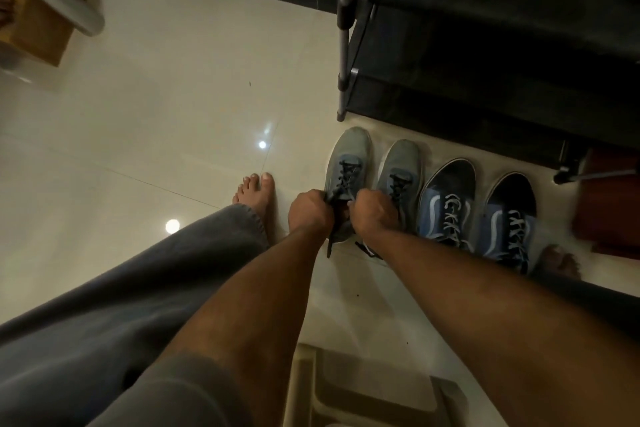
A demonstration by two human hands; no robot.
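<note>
On my feed, both hands are down at the grey sneaker (347,154). It stands on the pale tiled floor (173,114) just in front of the black shoe rack (485,45), near the rack's left front post, with its toe pointing at the rack. The left hand (309,211) is curled tight at the left edge of the shoe's opening and pinches the dark laces (349,173) there. The right hand (375,213) is curled over the opposite edge, fingers closed on the shoe. I cannot tell whether it also has a lace. One loose lace end trails off the heel side, away from the rack. The second grey sneaker (401,159) stands just beside the first, further along the rack's front, and then comes a pair of blue and black shoes (446,194). A bare foot (258,198) rests on the tiles out past the rack's left post.
</note>
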